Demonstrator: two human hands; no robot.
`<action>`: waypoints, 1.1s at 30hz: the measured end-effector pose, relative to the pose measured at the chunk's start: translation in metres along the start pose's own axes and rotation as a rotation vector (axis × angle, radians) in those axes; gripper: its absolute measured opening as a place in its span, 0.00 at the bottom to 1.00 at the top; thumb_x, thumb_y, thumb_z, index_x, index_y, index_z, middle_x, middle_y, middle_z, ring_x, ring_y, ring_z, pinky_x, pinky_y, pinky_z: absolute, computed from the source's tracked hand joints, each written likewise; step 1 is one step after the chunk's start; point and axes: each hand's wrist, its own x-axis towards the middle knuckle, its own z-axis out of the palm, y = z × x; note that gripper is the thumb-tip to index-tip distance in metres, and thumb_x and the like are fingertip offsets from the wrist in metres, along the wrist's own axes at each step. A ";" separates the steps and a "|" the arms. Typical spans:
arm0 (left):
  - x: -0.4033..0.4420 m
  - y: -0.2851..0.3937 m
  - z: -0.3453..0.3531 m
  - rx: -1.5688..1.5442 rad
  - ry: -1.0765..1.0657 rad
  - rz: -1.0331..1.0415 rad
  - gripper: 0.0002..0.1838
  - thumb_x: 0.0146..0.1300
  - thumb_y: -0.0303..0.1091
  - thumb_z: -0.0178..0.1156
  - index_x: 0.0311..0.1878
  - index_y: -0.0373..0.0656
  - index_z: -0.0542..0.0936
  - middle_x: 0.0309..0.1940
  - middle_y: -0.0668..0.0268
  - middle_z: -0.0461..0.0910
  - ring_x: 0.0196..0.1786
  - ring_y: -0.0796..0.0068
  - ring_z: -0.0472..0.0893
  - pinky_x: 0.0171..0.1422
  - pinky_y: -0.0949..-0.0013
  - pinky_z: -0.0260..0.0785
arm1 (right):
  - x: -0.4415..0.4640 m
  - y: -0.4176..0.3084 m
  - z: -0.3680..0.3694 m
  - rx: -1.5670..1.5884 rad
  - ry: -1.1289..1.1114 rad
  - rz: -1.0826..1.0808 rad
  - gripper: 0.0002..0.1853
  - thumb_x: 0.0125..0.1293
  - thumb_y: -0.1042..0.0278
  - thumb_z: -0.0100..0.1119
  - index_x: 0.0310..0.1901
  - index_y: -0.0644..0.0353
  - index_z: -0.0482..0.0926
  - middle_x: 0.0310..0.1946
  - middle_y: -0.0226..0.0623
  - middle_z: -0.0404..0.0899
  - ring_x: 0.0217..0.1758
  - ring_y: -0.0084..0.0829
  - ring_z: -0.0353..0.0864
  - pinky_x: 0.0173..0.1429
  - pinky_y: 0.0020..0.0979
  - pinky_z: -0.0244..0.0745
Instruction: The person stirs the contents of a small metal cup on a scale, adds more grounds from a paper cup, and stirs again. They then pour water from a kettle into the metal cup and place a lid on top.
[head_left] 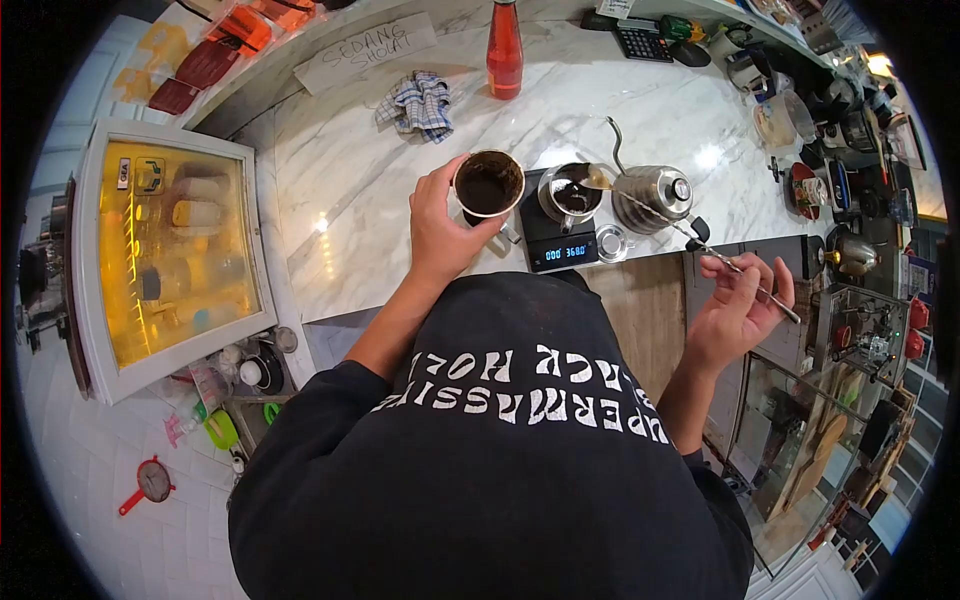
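Note:
My left hand is wrapped around a cup whose inside is dark with coffee. Between the fingers of my right hand is a long bar spoon with a twisted handle. Its bowl end is over a metal cup holding dark liquid; whether it touches the liquid I cannot tell. That cup stands on a black digital scale with a lit blue display. Just right of it stands a steel gooseneck kettle, partly behind the spoon. A small round metal piece lies beside the scale.
On the marble counter are a crumpled checked cloth, a red bottle, a handwritten paper sign and a calculator. A glass-door fridge stands at left. Containers and tools crowd the right end.

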 end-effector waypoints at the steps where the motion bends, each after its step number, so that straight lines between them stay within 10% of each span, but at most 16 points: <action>1: 0.000 0.000 0.000 -0.001 -0.001 0.002 0.41 0.45 0.34 0.82 0.65 0.39 0.76 0.56 0.55 0.81 0.59 0.57 0.81 0.66 0.59 0.71 | -0.002 0.001 0.004 -0.036 -0.007 -0.006 0.18 0.79 0.79 0.44 0.66 0.64 0.59 0.45 0.49 0.78 0.36 0.39 0.87 0.41 0.35 0.85; 24: -0.003 -0.002 -0.007 -0.014 -0.032 -0.030 0.43 0.45 0.35 0.82 0.67 0.40 0.75 0.59 0.55 0.80 0.62 0.56 0.80 0.68 0.59 0.70 | 0.005 -0.006 0.018 -0.010 -0.047 -0.115 0.19 0.79 0.79 0.42 0.68 0.66 0.57 0.44 0.50 0.77 0.36 0.41 0.87 0.40 0.37 0.87; 33: 0.007 -0.005 -0.014 -0.143 -0.071 -0.055 0.40 0.44 0.37 0.78 0.65 0.47 0.76 0.57 0.61 0.82 0.61 0.58 0.78 0.68 0.57 0.64 | 0.038 -0.024 0.086 0.104 -0.482 -0.042 0.21 0.77 0.81 0.49 0.68 0.65 0.60 0.45 0.45 0.78 0.37 0.34 0.87 0.41 0.31 0.85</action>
